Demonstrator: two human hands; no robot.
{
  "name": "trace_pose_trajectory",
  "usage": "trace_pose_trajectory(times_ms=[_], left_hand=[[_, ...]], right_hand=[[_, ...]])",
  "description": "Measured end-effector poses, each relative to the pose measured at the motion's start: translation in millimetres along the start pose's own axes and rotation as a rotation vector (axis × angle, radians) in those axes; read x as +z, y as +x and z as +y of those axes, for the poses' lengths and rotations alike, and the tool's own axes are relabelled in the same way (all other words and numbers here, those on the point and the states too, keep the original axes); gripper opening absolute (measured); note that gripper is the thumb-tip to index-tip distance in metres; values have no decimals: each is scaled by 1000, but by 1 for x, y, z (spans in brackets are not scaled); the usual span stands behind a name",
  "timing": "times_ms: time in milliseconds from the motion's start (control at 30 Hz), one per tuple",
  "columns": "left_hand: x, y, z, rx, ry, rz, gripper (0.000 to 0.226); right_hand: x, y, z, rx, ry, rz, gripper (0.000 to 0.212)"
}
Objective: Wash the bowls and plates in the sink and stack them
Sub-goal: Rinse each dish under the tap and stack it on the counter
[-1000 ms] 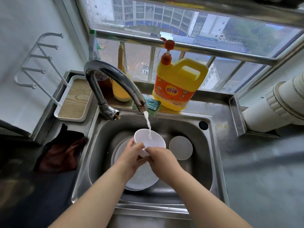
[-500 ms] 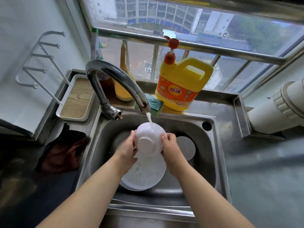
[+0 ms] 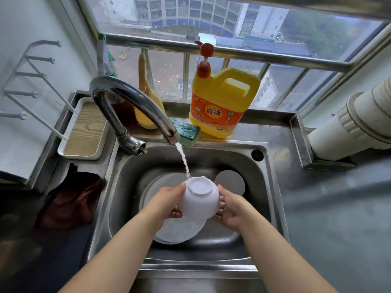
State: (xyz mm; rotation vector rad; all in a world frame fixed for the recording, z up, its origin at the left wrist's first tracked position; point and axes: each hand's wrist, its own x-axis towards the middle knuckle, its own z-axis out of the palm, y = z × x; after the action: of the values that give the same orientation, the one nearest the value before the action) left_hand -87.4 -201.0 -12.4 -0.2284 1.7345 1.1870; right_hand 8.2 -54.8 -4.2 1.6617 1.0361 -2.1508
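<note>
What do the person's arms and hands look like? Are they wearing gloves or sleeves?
No gloves and no sleeves show. Both forearms are bare from the bottom edge of the picture up to the wrists. The left hand and the right hand are bare too, with no rings, watch or bracelets in view. The hands look wet and shiny from the running water.

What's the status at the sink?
Left hand and right hand grip upturned white bowl under running tap water. White plates below. Nothing obstructing.
</note>
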Motion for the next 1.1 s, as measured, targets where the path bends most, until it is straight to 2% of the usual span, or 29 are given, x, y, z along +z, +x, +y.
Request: trace_pose_trajectory(times_ms=[100,233,300,433,500,567,700,800,933,1000,1100], left_hand=[[15,-4,0,-57,7,6,40],[33,-3,-2,122,29,4,33],[41,-5,-5,152,61,-29,28],[52,-12,-11,-33,144,-165,27],[58,-14,-11,-51,177,-205,30],[65,-13,-6,-23,155,-200,28],[76,-7,7,37,178,-145,18],[77,-1,11,113,294,-123,14],[77,1,8,217,428,-80,12],[74,2,4,259,506,-56,12],[64,7,-4,265,605,-14,12]], right_hand=[[-17,-8,3,-20,71,0,31],[-32,-14,13,-78,170,48,33],[-38,-14,19,-86,213,77,34],[-52,-12,28,-95,234,127,35],[-62,-14,25,-150,180,131,34],[-74,-20,16,-298,134,130,31],[-108,-52,-13,-732,-86,206,17],[-137,-64,-32,-951,-447,394,14],[-168,-43,-35,-955,-849,646,14],[-179,-29,-30,-975,-1000,704,11],[-185,-15,-21,-982,-1097,742,9]])
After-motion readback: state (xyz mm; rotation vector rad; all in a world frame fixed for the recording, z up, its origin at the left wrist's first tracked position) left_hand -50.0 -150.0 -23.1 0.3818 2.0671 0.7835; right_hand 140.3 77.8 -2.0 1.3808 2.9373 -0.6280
